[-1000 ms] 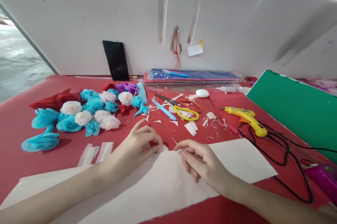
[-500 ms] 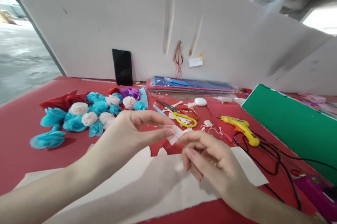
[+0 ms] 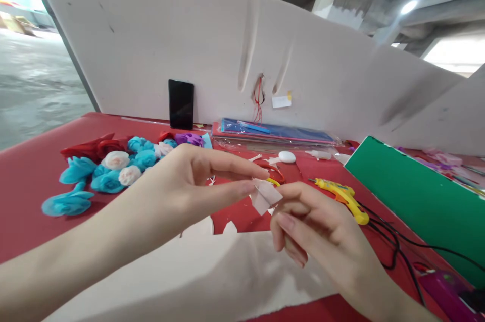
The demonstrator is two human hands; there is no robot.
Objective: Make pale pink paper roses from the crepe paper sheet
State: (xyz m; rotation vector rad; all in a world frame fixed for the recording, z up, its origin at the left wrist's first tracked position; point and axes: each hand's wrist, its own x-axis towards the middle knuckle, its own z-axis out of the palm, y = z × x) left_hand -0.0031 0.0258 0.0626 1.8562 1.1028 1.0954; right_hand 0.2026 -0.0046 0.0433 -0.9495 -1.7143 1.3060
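Two hands at one small pale paper piece [image 3: 263, 196], head view.
Left hand [image 3: 166, 196]: thumb and index closed narrowly on the piece's edge, presumably so its folded face stays visible. Piece raised above the red table [image 3: 38, 160], likely for finger room. Right hand [image 3: 333, 236]: index at the piece's other side, perhaps steadying it; other fingers curled, cannot tell whether they grip anything. Large pale sheet [image 3: 227, 261] lies nearer the body.
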